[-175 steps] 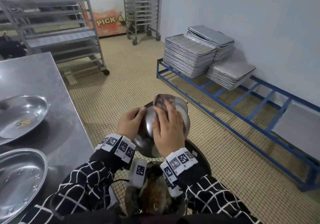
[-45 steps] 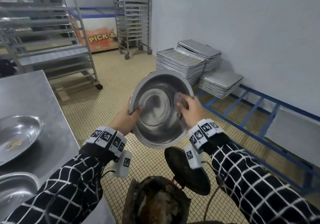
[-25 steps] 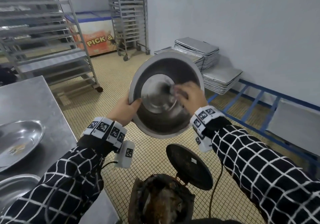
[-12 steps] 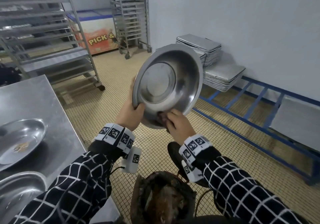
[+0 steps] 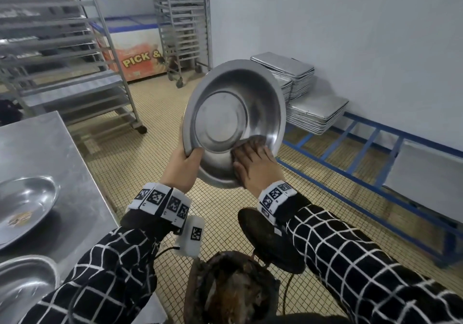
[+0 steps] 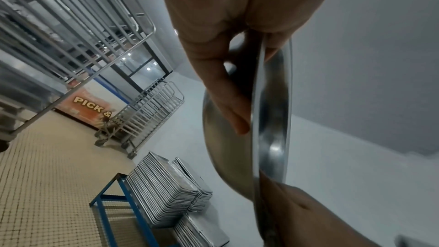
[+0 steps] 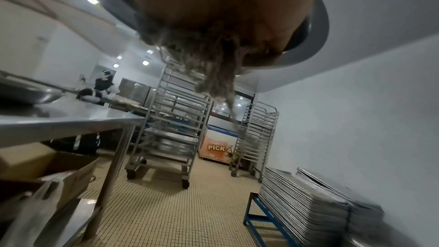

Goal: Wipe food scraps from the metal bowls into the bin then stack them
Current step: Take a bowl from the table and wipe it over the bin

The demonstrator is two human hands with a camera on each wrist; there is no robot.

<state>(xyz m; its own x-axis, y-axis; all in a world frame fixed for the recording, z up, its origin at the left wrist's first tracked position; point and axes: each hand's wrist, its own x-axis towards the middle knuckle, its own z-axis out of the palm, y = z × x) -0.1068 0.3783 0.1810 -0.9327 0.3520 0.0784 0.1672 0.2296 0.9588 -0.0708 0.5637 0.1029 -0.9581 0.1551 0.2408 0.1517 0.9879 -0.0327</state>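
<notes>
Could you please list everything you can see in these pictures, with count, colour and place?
Round metal bowl: one, silver, held tilted above the bin.
Frayed wiping cloth: one, grey-brown, pressed inside the bowl's lower wall.
Dirty scrap bin: one, dark brown, on the floor below, lid open.
Shallow metal dishes: two, silver, on the steel table; the farther holds scraps.
Baking trays: several stacks, silver, on the blue rack.
Wheeled tray racks: silver, by the chest freezer.
Left hand: grips the bowl's rim.
Right hand: presses the cloth.
</notes>
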